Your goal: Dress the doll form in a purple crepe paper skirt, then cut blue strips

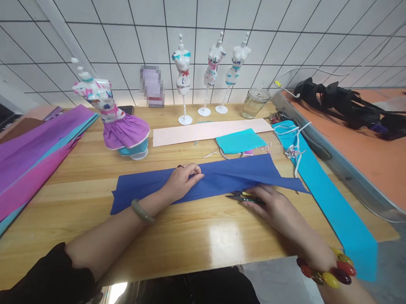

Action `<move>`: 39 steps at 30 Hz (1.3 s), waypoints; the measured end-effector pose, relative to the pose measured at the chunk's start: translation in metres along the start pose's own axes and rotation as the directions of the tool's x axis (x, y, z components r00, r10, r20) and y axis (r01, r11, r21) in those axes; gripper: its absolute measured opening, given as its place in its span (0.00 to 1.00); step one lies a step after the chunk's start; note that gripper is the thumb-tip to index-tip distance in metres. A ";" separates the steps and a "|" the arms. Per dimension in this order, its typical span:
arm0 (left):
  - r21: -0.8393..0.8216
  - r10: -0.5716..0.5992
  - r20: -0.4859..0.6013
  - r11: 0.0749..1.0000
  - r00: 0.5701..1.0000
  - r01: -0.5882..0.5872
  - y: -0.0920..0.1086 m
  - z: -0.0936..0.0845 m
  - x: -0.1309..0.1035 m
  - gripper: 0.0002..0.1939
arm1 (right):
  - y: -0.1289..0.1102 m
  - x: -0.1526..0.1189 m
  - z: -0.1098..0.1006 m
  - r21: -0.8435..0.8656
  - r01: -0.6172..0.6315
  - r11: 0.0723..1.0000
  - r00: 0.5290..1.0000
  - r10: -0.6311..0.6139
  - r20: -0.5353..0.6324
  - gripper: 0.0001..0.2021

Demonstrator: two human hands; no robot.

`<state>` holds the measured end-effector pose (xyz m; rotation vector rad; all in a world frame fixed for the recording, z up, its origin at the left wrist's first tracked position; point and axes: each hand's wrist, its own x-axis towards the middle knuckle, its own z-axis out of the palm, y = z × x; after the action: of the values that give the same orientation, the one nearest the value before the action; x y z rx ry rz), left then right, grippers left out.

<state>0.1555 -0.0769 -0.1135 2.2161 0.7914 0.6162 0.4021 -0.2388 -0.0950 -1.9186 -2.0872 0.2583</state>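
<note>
A long strip of dark blue fabric (229, 176) lies across the wooden table in front of me, its upper layer folded and lifted toward the right end. My left hand (183, 183) rests on the strip's middle, fingers curled and pinching the cloth. Just below the near edge, my right hand (270, 203) is closed around small black thread snips (236, 196), whose blades point left beside the fabric. Whether the right fingers also touch the cloth, I cannot tell.
Behind stand three small white mannequins (213, 65) and a glass jar (256, 102). A dressed mannequin (112, 114) is at left, near stacked fabrics (33, 160). Beyond the blue strip lie a pale pink strip (190, 132) and turquoise cloth (240, 141). A turquoise strip (337, 210) overhangs the table's right edge.
</note>
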 end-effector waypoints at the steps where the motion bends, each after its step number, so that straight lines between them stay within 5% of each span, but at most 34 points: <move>1: 0.001 0.001 0.000 1.000 1.000 -0.001 0.000 0.000 0.000 0.09 | -0.001 0.002 0.002 -0.007 0.027 1.000 1.000 -0.027 0.001 0.15; 13: 0.014 0.019 0.003 1.000 1.000 -0.020 -0.003 0.003 0.000 0.08 | -0.011 0.013 0.011 0.024 0.138 0.990 0.990 -0.139 0.012 0.14; 17: 0.095 0.052 0.009 0.994 0.999 -0.053 -0.002 0.003 -0.003 0.18 | -0.016 0.017 0.012 0.045 0.142 0.989 0.989 -0.144 0.045 0.13; 21: 0.219 0.197 0.104 0.952 0.975 -0.215 0.001 -0.002 -0.009 0.26 | -0.015 0.020 0.012 0.084 0.163 0.983 0.983 -0.169 0.070 0.13; 27: 0.330 0.351 0.354 0.820 0.867 -0.467 -0.003 -0.013 -0.015 0.23 | -0.012 0.023 0.011 0.116 0.190 0.975 0.978 -0.198 0.068 0.11; 39: 0.273 0.334 0.400 0.846 0.853 -0.459 -0.009 -0.011 -0.014 0.20 | -0.015 0.030 0.012 0.163 0.195 0.967 0.976 -0.208 0.068 0.10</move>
<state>0.1355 -0.0759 -0.1155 2.7646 0.2638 0.2699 0.3824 -0.2093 -0.0986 -1.6184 -2.2250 0.4492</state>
